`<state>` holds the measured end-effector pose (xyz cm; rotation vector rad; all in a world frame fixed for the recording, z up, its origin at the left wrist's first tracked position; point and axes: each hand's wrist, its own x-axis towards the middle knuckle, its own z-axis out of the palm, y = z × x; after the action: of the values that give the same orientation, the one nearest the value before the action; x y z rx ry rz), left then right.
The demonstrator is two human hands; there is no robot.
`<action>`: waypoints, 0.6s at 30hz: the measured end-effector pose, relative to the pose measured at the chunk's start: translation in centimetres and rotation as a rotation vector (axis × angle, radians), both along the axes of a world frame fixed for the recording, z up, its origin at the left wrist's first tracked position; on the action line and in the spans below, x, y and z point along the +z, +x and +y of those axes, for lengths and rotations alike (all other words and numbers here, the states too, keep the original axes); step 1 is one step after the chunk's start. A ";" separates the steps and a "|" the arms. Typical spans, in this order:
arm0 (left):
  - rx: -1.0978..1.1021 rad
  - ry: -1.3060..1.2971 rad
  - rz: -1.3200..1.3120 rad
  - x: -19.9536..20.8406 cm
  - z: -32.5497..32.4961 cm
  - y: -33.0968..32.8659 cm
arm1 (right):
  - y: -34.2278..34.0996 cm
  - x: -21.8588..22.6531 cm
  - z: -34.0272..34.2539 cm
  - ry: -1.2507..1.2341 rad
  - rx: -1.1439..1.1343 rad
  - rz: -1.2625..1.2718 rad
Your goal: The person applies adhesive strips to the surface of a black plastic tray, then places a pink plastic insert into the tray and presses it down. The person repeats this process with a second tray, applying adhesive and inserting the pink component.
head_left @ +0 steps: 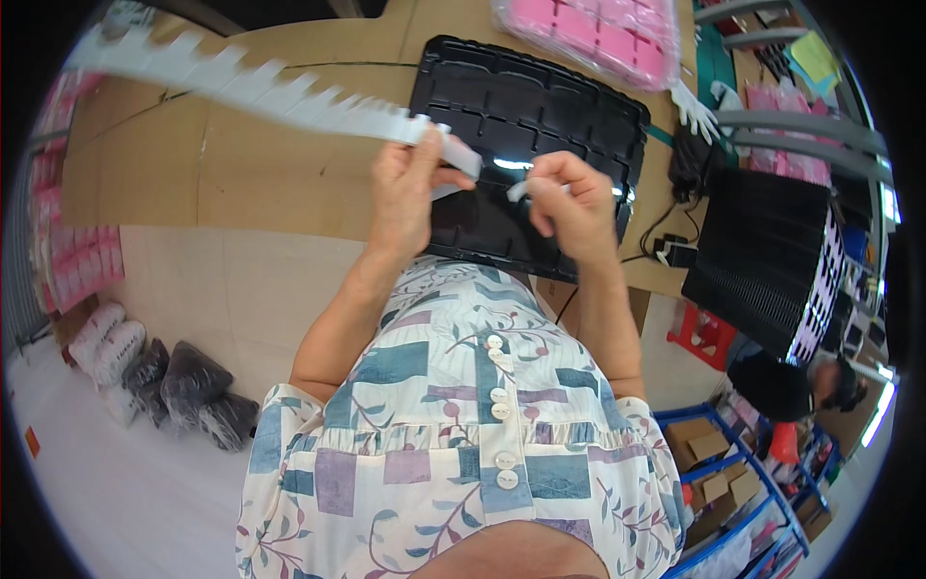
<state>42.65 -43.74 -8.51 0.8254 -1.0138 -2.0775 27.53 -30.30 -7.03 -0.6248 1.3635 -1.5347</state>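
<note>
My left hand (405,193) is closed round the near end of a long white strip (260,95) with a row of notches along its upper edge. The strip stretches off to the upper left and is slightly blurred. Across a narrow gap, my right hand (577,198) pinches a small white piece (518,191) between thumb and fingers. Both hands hover over a black moulded plastic tray (531,101) with shallow compartments, set at the table's near edge. What the white pieces are made of I cannot tell.
Pink trays in clear wrap (588,34) lie beyond the black tray on the brown table (270,183). A white glove (693,108) and black cables rest to its right. Further right stands a tall stack of black trays (757,256). Dark bags (193,376) sit on the left floor.
</note>
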 end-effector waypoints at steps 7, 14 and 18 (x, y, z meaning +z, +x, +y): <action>-0.018 -0.488 -0.406 -1.3 -1.4 4.4 | -8.2 -3.5 12.7 0.562 0.242 0.631; -0.105 -0.487 -0.425 -1.3 -0.9 3.3 | -5.7 -6.3 14.9 0.492 0.171 0.996; -0.122 -0.522 -0.436 -1.3 -0.8 3.1 | -5.0 -10.0 15.9 0.424 0.048 1.218</action>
<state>45.70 -44.50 -9.85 0.9686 -1.7827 -1.6268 22.49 -14.41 -17.04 -1.3933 2.4288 -0.6859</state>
